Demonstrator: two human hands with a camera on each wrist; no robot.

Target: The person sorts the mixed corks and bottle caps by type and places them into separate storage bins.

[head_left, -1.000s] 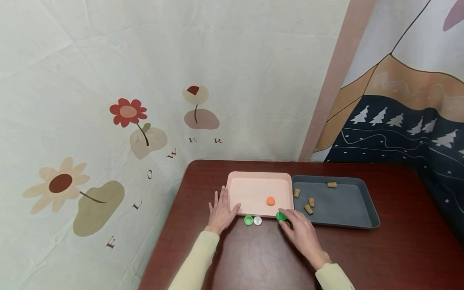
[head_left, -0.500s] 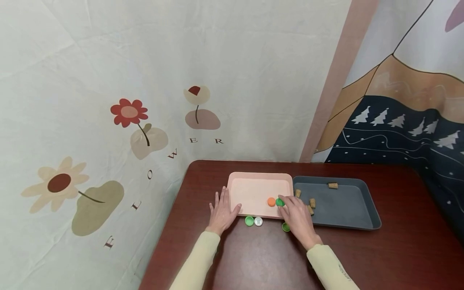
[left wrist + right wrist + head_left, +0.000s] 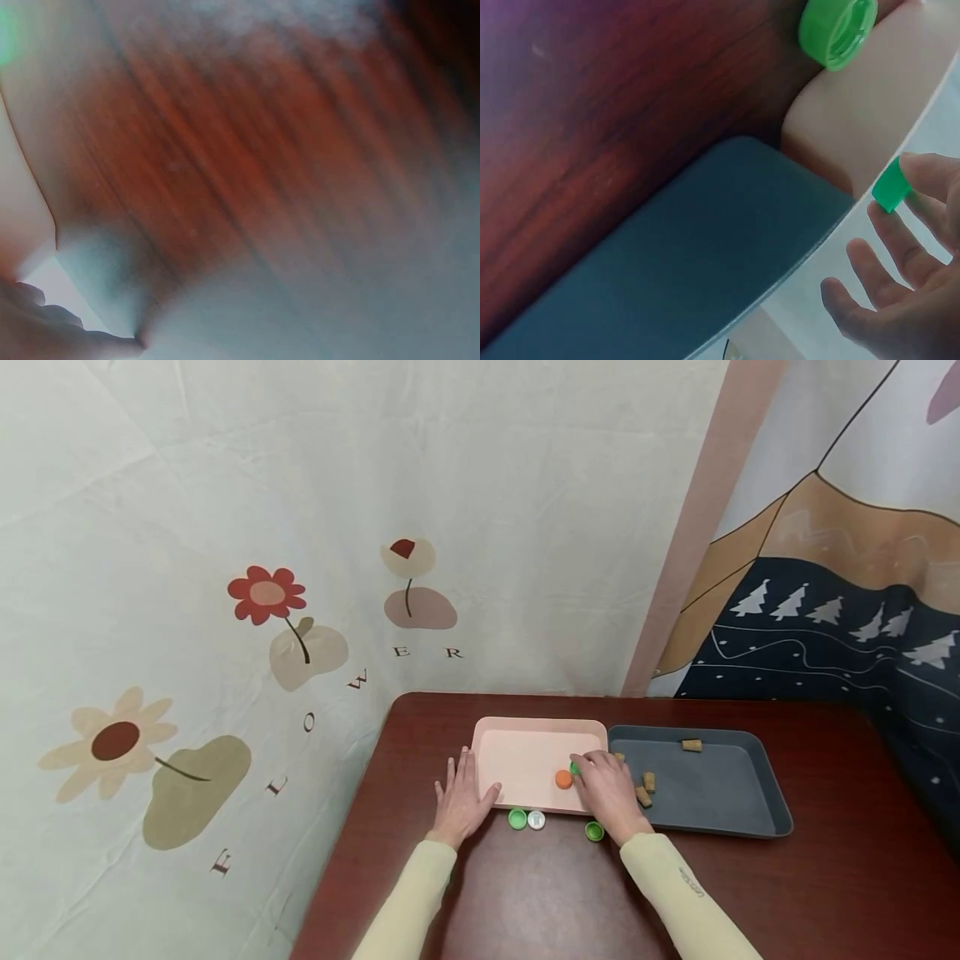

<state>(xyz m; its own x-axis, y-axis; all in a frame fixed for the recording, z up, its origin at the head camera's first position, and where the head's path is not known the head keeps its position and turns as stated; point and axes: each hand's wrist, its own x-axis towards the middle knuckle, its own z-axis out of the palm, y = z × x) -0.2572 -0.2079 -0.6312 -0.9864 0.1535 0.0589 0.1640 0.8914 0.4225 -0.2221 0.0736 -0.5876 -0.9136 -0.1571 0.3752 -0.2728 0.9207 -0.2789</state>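
Observation:
My right hand [image 3: 606, 793] is over the right part of the pink tray [image 3: 517, 752]. It pinches a green bottle cap [image 3: 891, 185] between thumb and finger, as the right wrist view shows; the other fingers are spread. Just left of it, an orange bottle cap [image 3: 563, 779] lies in the tray. With fingers extended, my left hand [image 3: 459, 806] rests at the tray's left edge and near corner. In front of the tray on the table sit a light green cap [image 3: 517, 819], a white cap [image 3: 536, 820] and another green cap [image 3: 595, 832].
A dark grey tray [image 3: 712, 785] stands against the pink tray's right side and holds several corks [image 3: 692, 746]. Both trays are on a dark red-brown table [image 3: 517, 893]. Behind it hangs a printed curtain [image 3: 525, 527].
My right hand has carried the green cap from the pink tray's near edge up into the tray, beside the orange cap. The left hand has kept its place.

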